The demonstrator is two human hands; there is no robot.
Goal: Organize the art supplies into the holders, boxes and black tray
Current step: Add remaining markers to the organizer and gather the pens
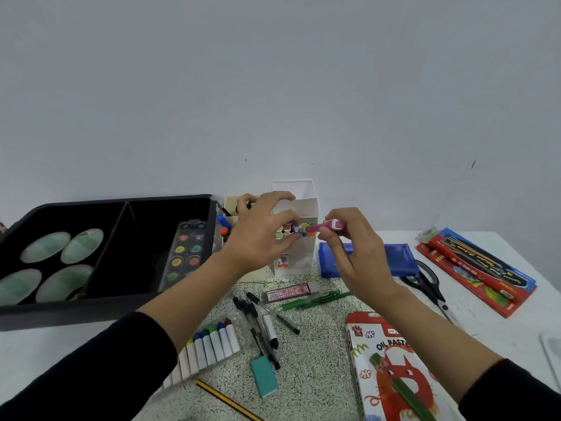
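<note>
Frame centre: right hand [361,256] pinches pink-and-white marker [326,226] at the right edge of the open white cardboard marker box [306,208]; left hand [258,238] curled over its mouth, grip unclear.

your white table [543,305] carries a speckled grey mat [321,375] across its middle and a black divided tray [76,314] at its left edge. toward the right edge lie black-handled scissors [426,287] and a flat red-and-blue pack of brushes [476,268], with a blue pouch [397,256] further back.
</note>
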